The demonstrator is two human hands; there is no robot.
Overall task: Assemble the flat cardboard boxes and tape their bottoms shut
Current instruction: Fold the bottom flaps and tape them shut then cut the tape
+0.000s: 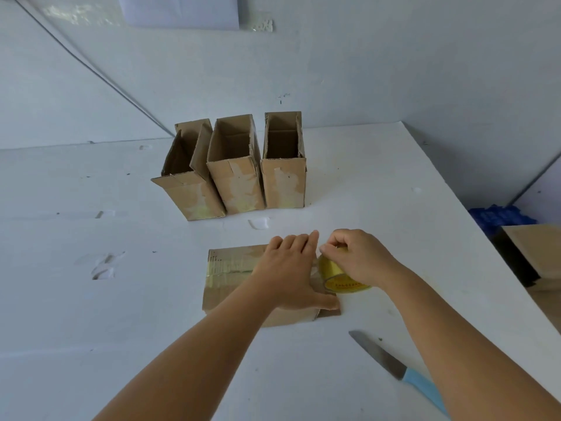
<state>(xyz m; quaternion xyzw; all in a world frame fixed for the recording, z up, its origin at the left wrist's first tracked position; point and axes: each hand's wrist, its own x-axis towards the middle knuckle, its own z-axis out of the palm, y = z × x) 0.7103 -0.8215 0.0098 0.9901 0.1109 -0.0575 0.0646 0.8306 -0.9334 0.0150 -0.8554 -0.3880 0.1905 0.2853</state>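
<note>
Head view: hands (290,268) flat on box (230,278).

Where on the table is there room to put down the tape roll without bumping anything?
Bare table lies left of the box being taped, and more between that box and the three standing boxes. It is crowded on the right: the left hand presses the box, the right hand holds the tape roll, and the knife lies near.
</note>
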